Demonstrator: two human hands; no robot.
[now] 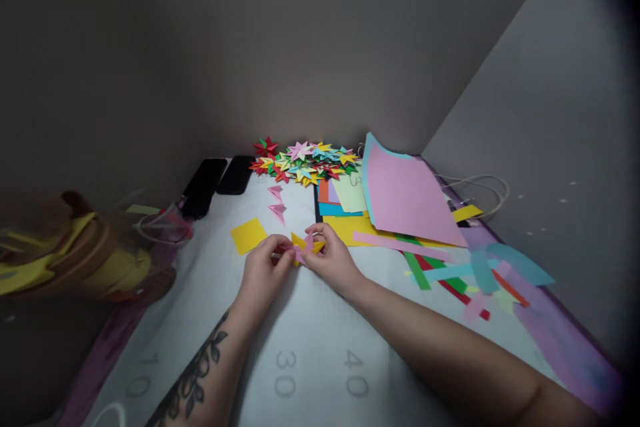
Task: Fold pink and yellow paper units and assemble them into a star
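Note:
A pink and yellow folded paper star (306, 247) is between my two hands, just above the white mat. My left hand (269, 265) pinches its left side with thumb and fingers. On the other side my right hand (331, 257) grips a yellow point of the same star. Two small pink folded pieces (277, 212) lie on the mat beyond my left hand. A yellow paper square (249, 235) rests just left of that hand. Farther back is a pile of many-coloured paper stars (305, 161).
Two black phones (237, 175) lie at the back left. A large pink sheet (410, 197) leans over coloured papers at the back right. Paper strips (440, 270) are scattered to the right. A blurred brown and yellow object (80, 253) stands at the left edge.

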